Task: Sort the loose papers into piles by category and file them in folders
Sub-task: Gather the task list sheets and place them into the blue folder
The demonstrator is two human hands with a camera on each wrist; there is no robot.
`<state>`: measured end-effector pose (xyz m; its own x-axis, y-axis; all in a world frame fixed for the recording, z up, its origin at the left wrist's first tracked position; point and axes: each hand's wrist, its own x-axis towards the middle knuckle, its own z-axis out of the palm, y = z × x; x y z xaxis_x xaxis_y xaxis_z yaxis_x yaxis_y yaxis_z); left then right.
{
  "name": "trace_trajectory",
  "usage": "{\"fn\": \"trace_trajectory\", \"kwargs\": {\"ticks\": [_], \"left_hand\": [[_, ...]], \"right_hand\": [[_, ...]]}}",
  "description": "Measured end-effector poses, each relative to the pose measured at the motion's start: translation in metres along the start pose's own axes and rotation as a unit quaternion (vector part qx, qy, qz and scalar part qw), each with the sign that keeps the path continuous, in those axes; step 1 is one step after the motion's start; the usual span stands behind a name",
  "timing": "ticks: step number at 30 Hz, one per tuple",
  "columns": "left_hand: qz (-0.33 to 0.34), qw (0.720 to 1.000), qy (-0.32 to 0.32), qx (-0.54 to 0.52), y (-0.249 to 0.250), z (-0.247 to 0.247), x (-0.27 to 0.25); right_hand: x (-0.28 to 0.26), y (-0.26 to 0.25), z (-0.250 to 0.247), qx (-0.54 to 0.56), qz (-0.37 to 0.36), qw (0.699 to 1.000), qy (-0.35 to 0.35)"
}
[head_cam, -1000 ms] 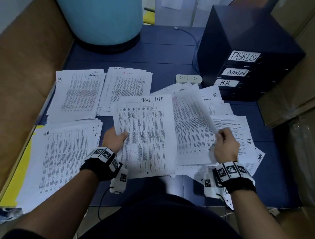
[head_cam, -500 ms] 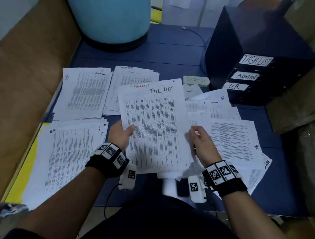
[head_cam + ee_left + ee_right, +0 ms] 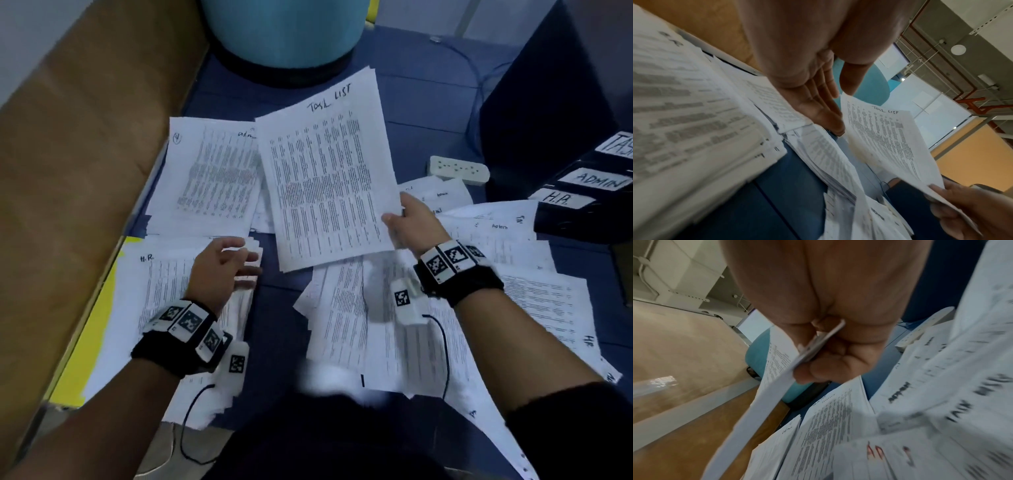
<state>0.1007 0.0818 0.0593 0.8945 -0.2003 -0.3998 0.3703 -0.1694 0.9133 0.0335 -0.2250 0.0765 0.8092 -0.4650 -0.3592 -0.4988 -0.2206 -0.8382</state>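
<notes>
One "Task List" sheaf [image 3: 329, 178], carried above the desk [image 3: 284, 325] over the far paper piles.
Right hand [image 3: 416, 222] pinches its near right corner; left hand [image 3: 219, 270] relaxed, holding nothing, over the H.R. pile [image 3: 161, 301]. Likely light, floppy, apt to fan; an edge grip with support beneath suits.

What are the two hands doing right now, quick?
Left hand: open, holding nothing, over the H.R. pile.
Right hand: pinching the Task List paper by its corner.
</notes>
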Motion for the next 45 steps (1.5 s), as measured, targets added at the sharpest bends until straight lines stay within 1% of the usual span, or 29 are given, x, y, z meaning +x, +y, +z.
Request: {"fn": "trace_trajectory", "kwargs": {"ticks": [4, 9, 12, 15, 18, 20, 22, 24, 27, 30, 33, 35, 37, 40, 43, 45], "left_hand": [[-0.017, 1.0, 0.014, 0.013, -0.007, -0.024, 0.019], [-0.04, 0.999, 0.025, 0.015, -0.011, -0.036, 0.037], [-0.054, 0.998, 0.024, 0.018, -0.012, -0.037, 0.047], [-0.063, 0.997, 0.015, 0.028, -0.013, -0.032, 0.054], [-0.061, 0.997, -0.005, 0.037, -0.013, -0.02, 0.055], [-0.056, 0.997, -0.022, 0.042, -0.013, -0.01, 0.053], [-0.055, 0.996, -0.043, 0.053, -0.014, 0.0, 0.047], [-0.049, 0.994, -0.072, 0.062, -0.014, 0.011, 0.039], [-0.03, 0.987, -0.131, 0.086, -0.014, 0.031, 0.025], [-0.007, 0.972, -0.186, 0.142, -0.015, 0.057, 0.008], [-0.004, 0.954, -0.229, 0.192, -0.023, 0.084, -0.009], [0.005, 0.936, -0.26, 0.236, -0.032, 0.101, -0.018], [0.02, 0.915, -0.287, 0.283, -0.041, 0.118, -0.025], [0.011, 0.898, -0.292, 0.329, -0.06, 0.139, -0.041], [-0.023, 0.9, -0.273, 0.339, -0.079, 0.152, -0.061], [-0.019, 0.902, -0.254, 0.348, -0.086, 0.157, -0.071]], "right_hand": [[0.054, -0.022, 0.021, -0.063, 0.004, 0.998, 0.015], [0.106, -0.014, 0.062, -0.17, 0.077, 0.982, 0.006], [0.119, -0.001, 0.082, -0.201, 0.115, 0.973, -0.014], [0.113, 0.002, 0.087, -0.226, 0.119, 0.967, -0.005], [0.099, 0.0, 0.07, -0.25, 0.105, 0.963, 0.007], [0.088, 0.002, 0.048, -0.23, 0.101, 0.968, 0.005], [0.069, 0.008, 0.021, -0.204, 0.093, 0.974, 0.031], [0.043, 0.019, -0.004, -0.184, 0.102, 0.976, 0.05], [-0.003, 0.045, -0.036, -0.181, 0.139, 0.972, 0.053], [-0.049, 0.081, -0.06, -0.181, 0.186, 0.963, 0.072], [-0.09, 0.116, -0.07, -0.224, 0.232, 0.944, 0.072], [-0.116, 0.132, -0.068, -0.225, 0.259, 0.937, 0.07], [-0.136, 0.146, -0.064, -0.222, 0.267, 0.935, 0.07], [-0.154, 0.166, -0.056, -0.205, 0.276, 0.936, 0.07], [-0.163, 0.175, -0.051, -0.186, 0.272, 0.941, 0.083], [-0.165, 0.178, -0.049, -0.154, 0.264, 0.948, 0.09]]}}
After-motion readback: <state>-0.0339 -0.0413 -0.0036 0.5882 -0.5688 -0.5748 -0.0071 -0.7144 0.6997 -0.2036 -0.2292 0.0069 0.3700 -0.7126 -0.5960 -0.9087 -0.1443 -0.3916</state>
